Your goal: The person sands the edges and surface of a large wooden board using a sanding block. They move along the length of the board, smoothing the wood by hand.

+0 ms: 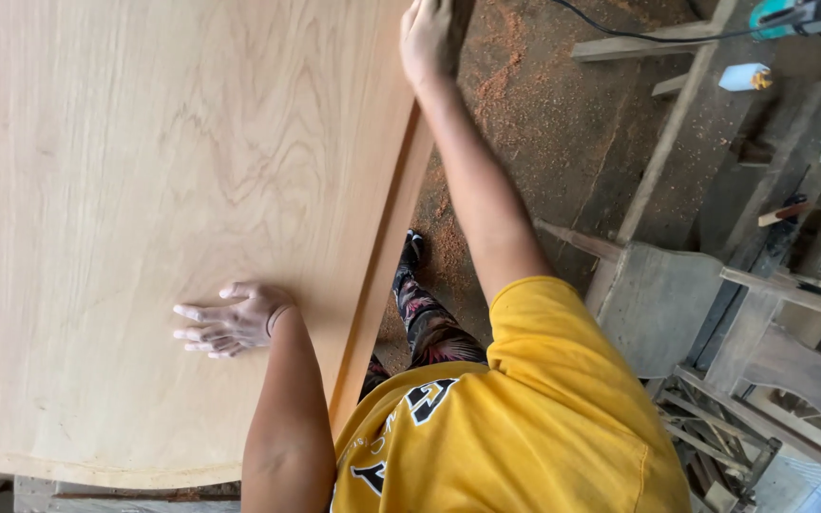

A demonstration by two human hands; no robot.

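head view | left hand [225, 328] flat, fingers spread, pressing the pale wood panel [144, 171] | right hand [427, 40] closed over the panel's far edge — beyond it, sawdust-strewn floor [544, 104] and a small white bottle [745, 77], contents hidden

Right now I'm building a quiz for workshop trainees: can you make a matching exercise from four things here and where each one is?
1 left hand
2 right hand
3 white bottle
4 sawdust

A spread on the floor
B flat on the wooden panel face
C beside a plank
D at the panel's edge

Pairs: 1-B, 2-D, 3-C, 4-A
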